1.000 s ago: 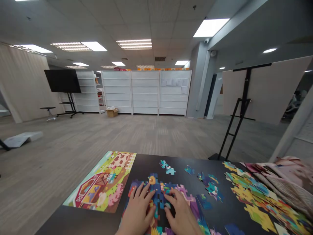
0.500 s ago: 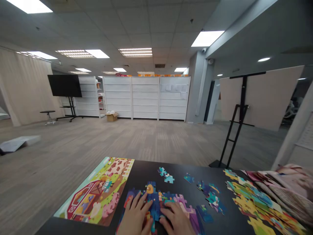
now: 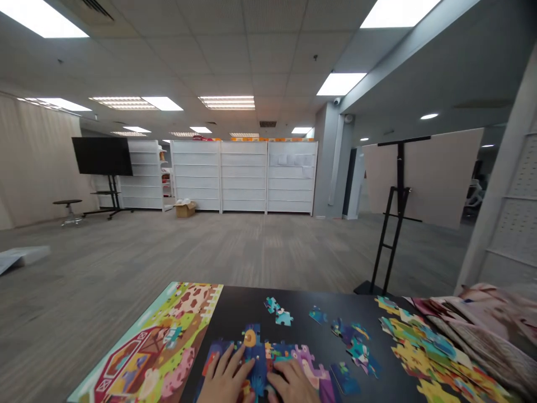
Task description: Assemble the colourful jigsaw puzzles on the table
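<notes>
A partly joined jigsaw puzzle (image 3: 255,350) in dark blue, purple and orange lies on the black table (image 3: 247,302). My left hand (image 3: 224,378) rests on its left part, palm down with fingers spread. On the middle of the puzzle lies my right hand (image 3: 295,382), its fingers slightly bent and apart. Both hands cover some of the picture, and the bottom of the frame cuts them off. Just beyond are two joined light-blue puzzle pieces (image 3: 284,317). Right of the puzzle sit several loose dark-blue and teal pieces (image 3: 358,351).
A farm picture sheet (image 3: 168,341) covers the table's left side. Several yellow and green puzzle pieces (image 3: 436,358) are heaped at the right, beside a crumpled patterned cloth (image 3: 499,319). Past the table stand a black easel stand (image 3: 392,224) and white shelves (image 3: 244,176).
The camera view has tilted up and turned slightly right, so the table sits lower in the frame. Both hands stay on the puzzle with little visible movement.
</notes>
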`<state>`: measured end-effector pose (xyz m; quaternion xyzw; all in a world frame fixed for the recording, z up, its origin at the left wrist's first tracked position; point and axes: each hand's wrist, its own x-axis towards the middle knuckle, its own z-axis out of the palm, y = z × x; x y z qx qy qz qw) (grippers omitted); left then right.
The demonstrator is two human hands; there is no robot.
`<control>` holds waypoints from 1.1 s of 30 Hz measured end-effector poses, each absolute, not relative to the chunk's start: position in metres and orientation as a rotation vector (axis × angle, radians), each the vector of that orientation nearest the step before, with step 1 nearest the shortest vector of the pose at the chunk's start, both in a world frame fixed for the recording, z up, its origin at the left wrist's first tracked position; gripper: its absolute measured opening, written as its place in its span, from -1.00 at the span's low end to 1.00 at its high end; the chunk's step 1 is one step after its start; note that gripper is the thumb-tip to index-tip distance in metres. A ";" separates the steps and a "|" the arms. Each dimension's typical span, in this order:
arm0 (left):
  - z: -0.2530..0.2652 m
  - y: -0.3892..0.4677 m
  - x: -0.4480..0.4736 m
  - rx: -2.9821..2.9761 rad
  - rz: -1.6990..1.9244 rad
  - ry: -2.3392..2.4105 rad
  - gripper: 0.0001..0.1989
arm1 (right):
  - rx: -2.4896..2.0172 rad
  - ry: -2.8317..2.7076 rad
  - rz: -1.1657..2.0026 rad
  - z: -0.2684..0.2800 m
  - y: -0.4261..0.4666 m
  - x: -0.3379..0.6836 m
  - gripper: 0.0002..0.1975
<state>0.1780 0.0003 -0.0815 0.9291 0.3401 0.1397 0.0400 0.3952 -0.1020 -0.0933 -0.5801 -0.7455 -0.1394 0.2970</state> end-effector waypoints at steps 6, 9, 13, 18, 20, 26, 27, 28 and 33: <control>-0.051 -0.018 0.175 2.862 0.460 0.988 -0.52 | -1.616 -1.859 -0.149 -0.067 -0.117 0.380 -0.68; -0.052 -0.020 0.172 2.891 0.493 0.970 -0.57 | -1.666 -1.796 -0.051 -0.049 -0.126 0.373 -0.69; -0.050 -0.028 0.170 2.923 0.546 0.917 -0.53 | -1.721 -1.760 0.058 -0.024 -0.137 0.366 -0.76; -0.039 -0.034 0.170 2.963 0.419 0.746 -0.54 | -1.775 -1.816 0.063 -0.012 -0.142 0.363 -0.82; -0.039 -0.034 0.170 2.962 0.382 0.740 -0.55 | -1.779 -1.828 0.056 -0.010 -0.143 0.362 -0.81; -0.040 -0.030 0.170 2.957 0.374 0.757 -0.56 | -1.703 -1.704 0.022 0.006 -0.163 0.368 -0.65; -0.038 -0.031 0.170 2.956 0.381 0.748 -0.56 | -1.687 -1.677 0.022 0.006 -0.170 0.373 -0.65; -0.037 -0.031 0.170 2.954 0.394 0.737 -0.56 | -1.674 -1.653 0.014 0.004 -0.178 0.379 -0.66; -0.048 -0.023 0.168 2.919 0.353 0.733 -0.56 | -1.717 -1.519 -0.187 -0.015 -0.233 0.439 -0.74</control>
